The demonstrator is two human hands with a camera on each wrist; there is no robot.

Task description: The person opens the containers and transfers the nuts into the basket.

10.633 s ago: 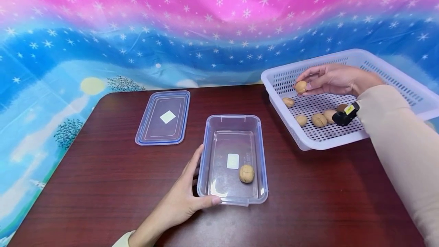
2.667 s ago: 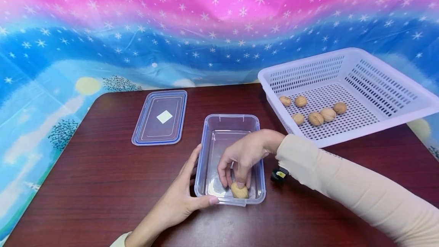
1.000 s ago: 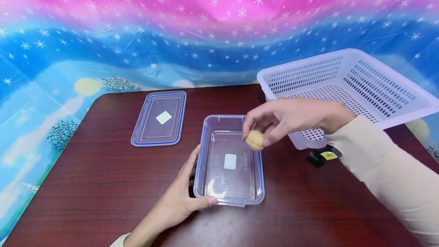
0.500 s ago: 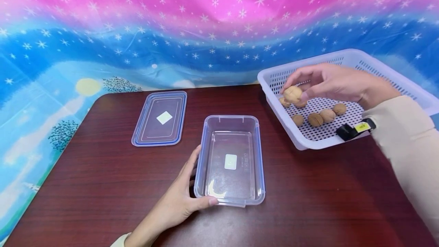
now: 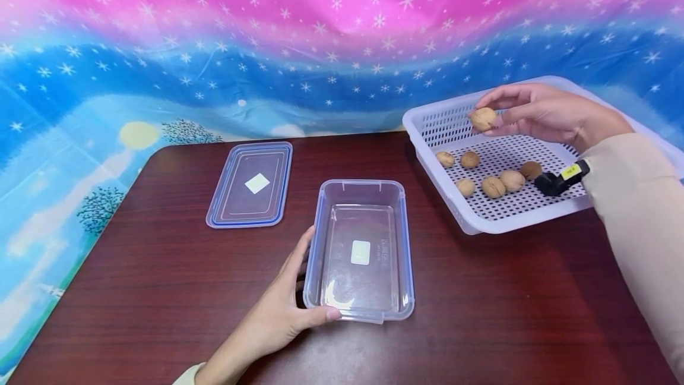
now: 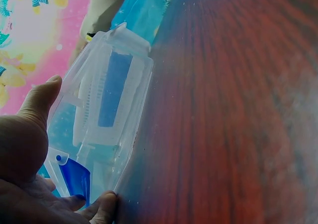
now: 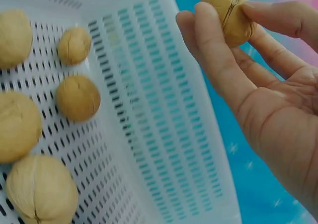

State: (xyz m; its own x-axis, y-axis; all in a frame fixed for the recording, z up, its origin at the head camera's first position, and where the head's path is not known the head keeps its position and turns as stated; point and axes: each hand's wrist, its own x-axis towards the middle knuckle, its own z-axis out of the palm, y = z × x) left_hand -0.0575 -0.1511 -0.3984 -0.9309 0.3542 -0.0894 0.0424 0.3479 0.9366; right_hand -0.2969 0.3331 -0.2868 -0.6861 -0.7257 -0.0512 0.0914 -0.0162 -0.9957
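Observation:
Between thumb and fingertips, my right hand [image 5: 550,113] pinches a walnut [image 5: 483,119] above the white slotted basket [image 5: 470,221]. The right wrist view shows the seam of that walnut [image 7: 229,15] clearly. Several other walnuts [image 5: 493,187] lie on the basket floor, mostly toward its near left side. My left hand [image 5: 283,302] grips the near left corner of a clear plastic container [image 5: 408,254], thumb over the front rim. No walnut lies inside the container. A blue clip shows beside the fingers on the container [image 6: 109,129] in the left wrist view.
A clear lid [image 5: 251,186] with a blue seal and a white sticker lies flat on the dark red wooden table [image 5: 176,266], left of the container. Behind the table hangs a pink and blue snowflake cloth [image 5: 320,46].
My right hand has taken the walnut out of the container and carried it right and up over the basket. My left hand keeps its grip on the container.

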